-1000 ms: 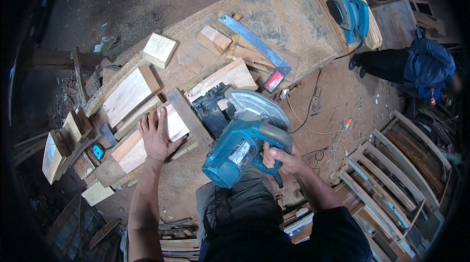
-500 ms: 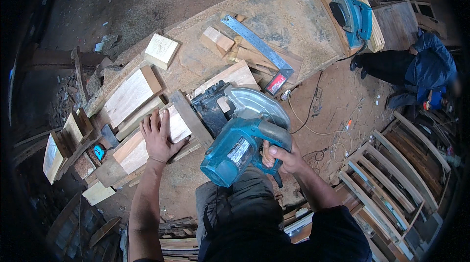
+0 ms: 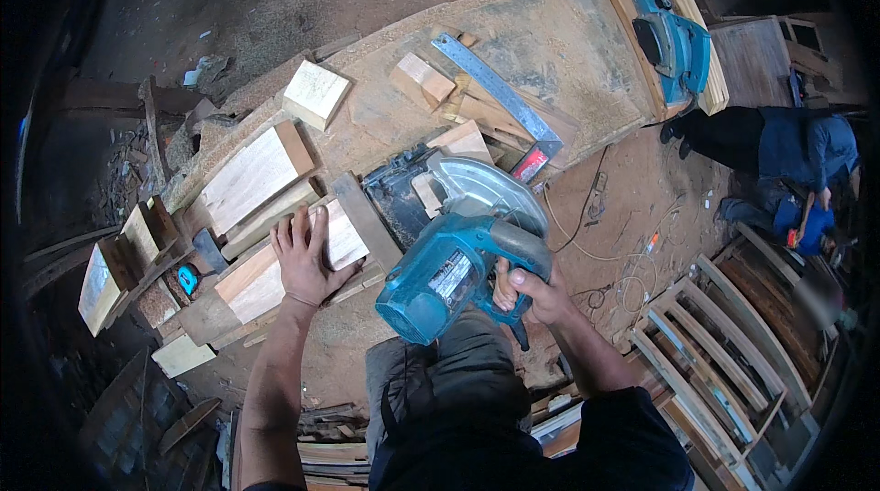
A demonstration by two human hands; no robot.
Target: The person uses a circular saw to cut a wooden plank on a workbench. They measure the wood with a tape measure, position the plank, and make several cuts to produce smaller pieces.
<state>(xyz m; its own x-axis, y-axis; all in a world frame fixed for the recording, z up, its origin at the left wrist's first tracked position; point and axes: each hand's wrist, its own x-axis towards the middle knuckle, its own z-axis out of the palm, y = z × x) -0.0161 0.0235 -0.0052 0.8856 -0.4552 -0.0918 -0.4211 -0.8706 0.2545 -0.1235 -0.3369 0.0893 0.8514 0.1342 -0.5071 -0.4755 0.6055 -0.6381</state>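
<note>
Head view, looking down over the bench: my right hand [image 3: 530, 296] is clamped round the rear handle of the teal circular saw [image 3: 429, 278], thumb lapped over the grip. The saw stands in front of my knees, motor housing toward me, its dark base plate [image 3: 392, 202] just right of a grey-brown wooden strip [image 3: 365, 220]; blade mostly hidden by the silver guard, so cannot tell whether it touches wood. My left hand [image 3: 307, 264] lies palm down, fingers spread apart, on a pale board [image 3: 252, 286] left of that strip, closed on nothing. Beyond the saw, the end of a pale wood piece [image 3: 465, 140] shows. Farther along the dusty workbench [image 3: 573, 42]: a metal square [image 3: 495, 83] with a red-marked stock, two short blocks, and a teal power planer [image 3: 676, 49] resting on boards at the far right end. Blue tape measure [image 3: 187, 279] at left, near the offcuts. Another person [image 3: 786, 141] bends at right, well apart from me.
</note>
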